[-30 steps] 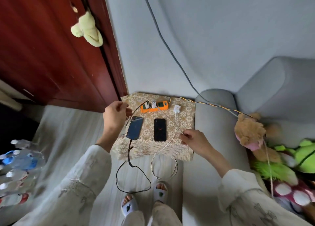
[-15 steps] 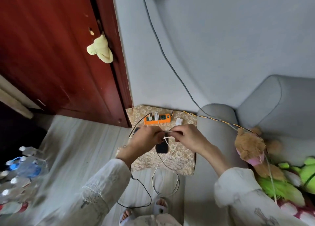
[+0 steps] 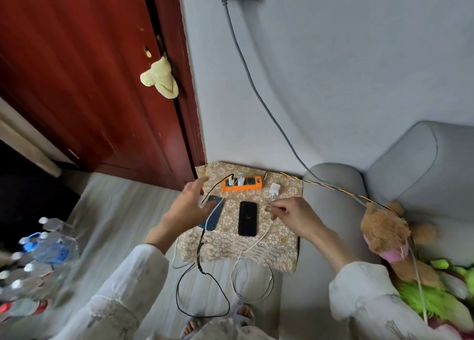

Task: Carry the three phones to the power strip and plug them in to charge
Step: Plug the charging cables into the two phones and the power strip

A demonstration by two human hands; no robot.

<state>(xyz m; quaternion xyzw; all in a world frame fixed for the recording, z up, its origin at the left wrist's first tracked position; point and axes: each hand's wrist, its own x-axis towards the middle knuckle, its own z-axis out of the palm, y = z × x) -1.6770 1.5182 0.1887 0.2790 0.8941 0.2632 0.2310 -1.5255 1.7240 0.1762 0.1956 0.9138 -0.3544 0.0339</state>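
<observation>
1. The left hand (image 3: 188, 206) hovered with fingers relaxed above the blue phone (image 3: 211, 215).
2. The right hand (image 3: 295, 215) pinched a white cable (image 3: 252, 246) beside the black phone (image 3: 247, 218).
3. Both phones lay near the orange power strip (image 3: 242, 183).

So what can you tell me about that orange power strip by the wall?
The orange power strip is a short plastic bar with a dark socket face on top, lying flat and crosswise on the floral-patterned cloth, close to the grey wall. Two white charger plugs stand in its left end; the sockets to their right look free. A black cable and a white one lead off from those plugs toward the person. A yellow-and-dark braided cord leaves its right end toward the sofa. Neither hand touches it.
</observation>
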